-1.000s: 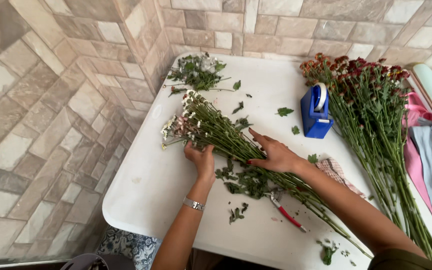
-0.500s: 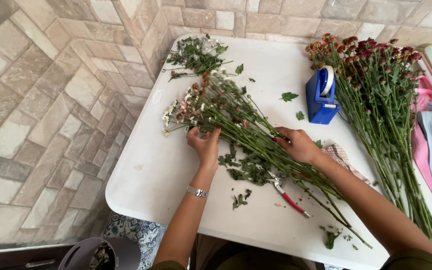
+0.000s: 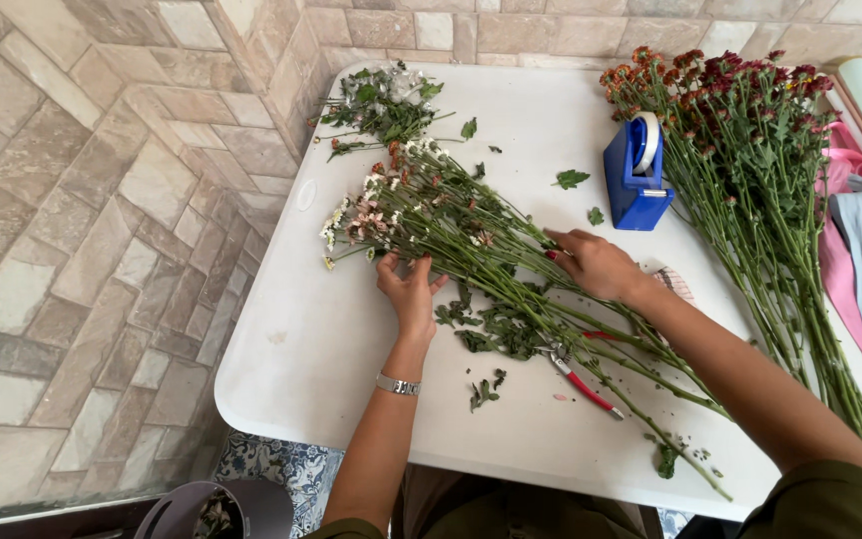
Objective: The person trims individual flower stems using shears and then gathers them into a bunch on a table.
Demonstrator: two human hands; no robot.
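Pressing left hand, right hand, flower bunch

A white table bears flower bunches, a blue tape dispenser, red-handled pruners and leaf scraps.

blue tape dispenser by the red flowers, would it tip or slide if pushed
The blue tape dispenser stands on a broad flat base on the white table, so it probably slides rather than tips. Its blocky body looks fairly heavy for its size, and rigid.
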